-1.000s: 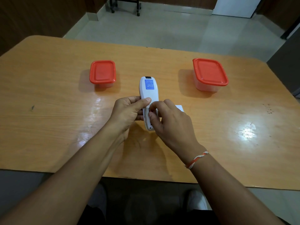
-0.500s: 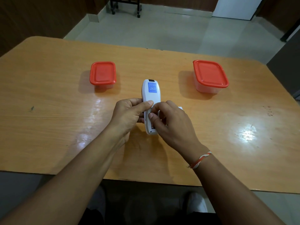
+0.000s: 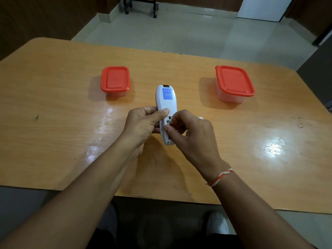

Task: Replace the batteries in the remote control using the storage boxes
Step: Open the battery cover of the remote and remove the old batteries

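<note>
A white remote control (image 3: 167,99) lies back side up with a blue label, just above the table's middle. My left hand (image 3: 143,124) grips its left edge, thumb across the back. My right hand (image 3: 190,133) has thumb and index finger pinched in the open battery compartment on a small grey battery end (image 3: 170,121); the rest of the battery is hidden. A white cover piece (image 3: 200,118) peeks out behind my right hand. Two clear storage boxes with closed red lids stand beyond: a small one (image 3: 115,79) at left, a larger one (image 3: 234,80) at right.
The wooden table (image 3: 53,123) has its near edge close to my body and a rounded far edge. Tiled floor lies beyond, with a black wheeled stand (image 3: 141,5) at the back. My shoe (image 3: 218,224) shows under the table.
The hands and remote stay in about the same place. My right fingers have shifted slightly within the battery compartment. The boxes have not moved.
</note>
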